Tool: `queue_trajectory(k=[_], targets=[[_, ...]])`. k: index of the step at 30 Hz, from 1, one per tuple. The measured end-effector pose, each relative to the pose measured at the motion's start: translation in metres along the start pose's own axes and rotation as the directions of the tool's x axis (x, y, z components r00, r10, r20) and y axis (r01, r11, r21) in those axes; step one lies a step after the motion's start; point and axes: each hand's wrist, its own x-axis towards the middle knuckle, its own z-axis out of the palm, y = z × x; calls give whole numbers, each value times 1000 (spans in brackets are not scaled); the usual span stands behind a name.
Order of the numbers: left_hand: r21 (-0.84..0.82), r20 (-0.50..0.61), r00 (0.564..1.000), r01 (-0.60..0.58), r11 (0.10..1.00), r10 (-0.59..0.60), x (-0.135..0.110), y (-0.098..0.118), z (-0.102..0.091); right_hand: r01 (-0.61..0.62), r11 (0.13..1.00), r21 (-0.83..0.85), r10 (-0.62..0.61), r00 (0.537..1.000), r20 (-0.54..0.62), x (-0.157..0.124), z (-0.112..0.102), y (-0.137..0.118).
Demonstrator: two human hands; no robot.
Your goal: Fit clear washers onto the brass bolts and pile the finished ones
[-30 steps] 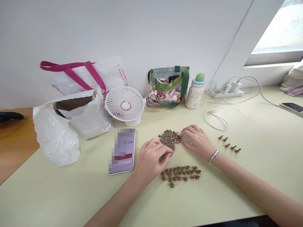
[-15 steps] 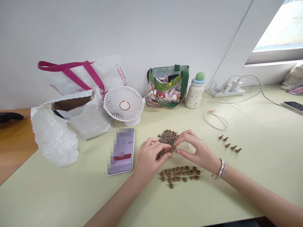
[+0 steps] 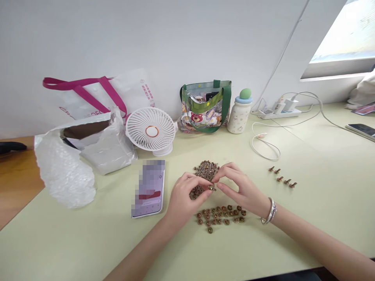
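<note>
A heap of small brass studs (image 3: 206, 170) lies on the pale green desk (image 3: 88, 242), right in front of me. My left hand (image 3: 186, 199) curls over the heap's lower edge, its fingers on a clump of studs (image 3: 196, 192). My right hand (image 3: 241, 189) comes in from the right, thumb and forefinger pinching one stud (image 3: 211, 187) against the left fingertips. Below both hands, a loose group of separate studs (image 3: 219, 216) sits on the desk. A short row of several more studs (image 3: 281, 176) lies to the right. Part of the heap is hidden under my fingers.
A phone with a blurred screen (image 3: 148, 189) lies left of my hands. Behind it are a bubble-wrap bag (image 3: 63, 168), a white clip fan (image 3: 150, 130), a clear printed tote (image 3: 205, 107) and a bottle (image 3: 239, 115). A white cable (image 3: 265, 142) runs to a power strip (image 3: 277, 113).
My right hand has drawn back from lying flat at the heap's right side and now pinches a stud at its lower edge. My left hand has closed in, and the view has shifted slightly.
</note>
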Motion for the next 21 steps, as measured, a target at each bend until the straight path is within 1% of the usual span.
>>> queue_trajectory(k=[4,6,9,14,17,21], targets=[[37,-63,996,-63,997,66,0,0,-1,-36,999,28,33,994,102,0,-1,1],[69,-91,991,-88,994,94,0,-1,-1,-49,997,57,42,991,127,0,0,2],[134,-122,984,-114,984,131,-1,-1,-1,-77,993,88,67,992,109,0,1,1],[260,-161,961,-179,949,226,-3,-3,-1,-93,993,74,87,993,81,-1,3,-1],[326,-162,950,-202,923,265,-3,-3,-1,-86,996,39,83,994,67,-1,3,-2],[389,-171,945,-197,900,280,-4,-3,0,-51,997,-56,52,999,11,-2,3,-3]])
